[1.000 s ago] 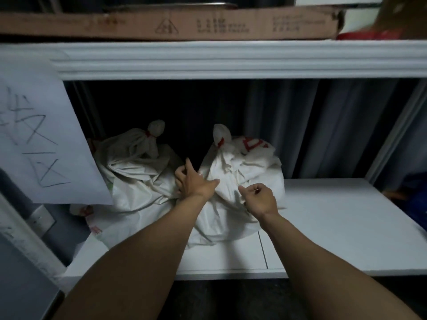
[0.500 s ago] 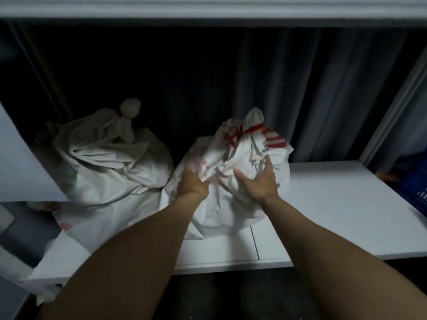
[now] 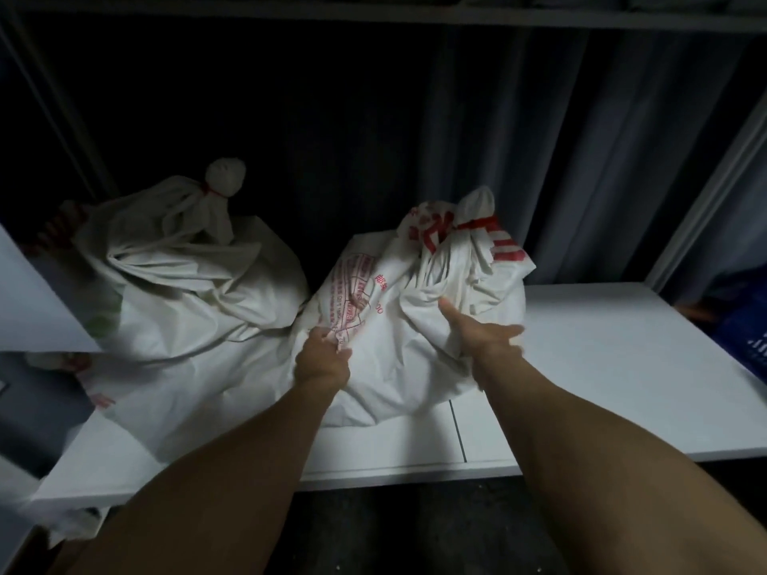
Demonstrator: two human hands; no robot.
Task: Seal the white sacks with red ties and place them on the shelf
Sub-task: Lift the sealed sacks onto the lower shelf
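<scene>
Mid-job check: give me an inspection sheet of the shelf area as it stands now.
Surface: white shelf; both sacks sit on it.
Job's things: left sack and right sack, each neck bound in red: left tie, right tie.
Clutter: paper sheet at the left edge; blue object far right, unclear.
Grips: left hand grips a fold of the right sack; right hand open, pressed against its side.
Cables: nothing seen.
Surroundings: dark curtain behind; upper shelf above.
</scene>
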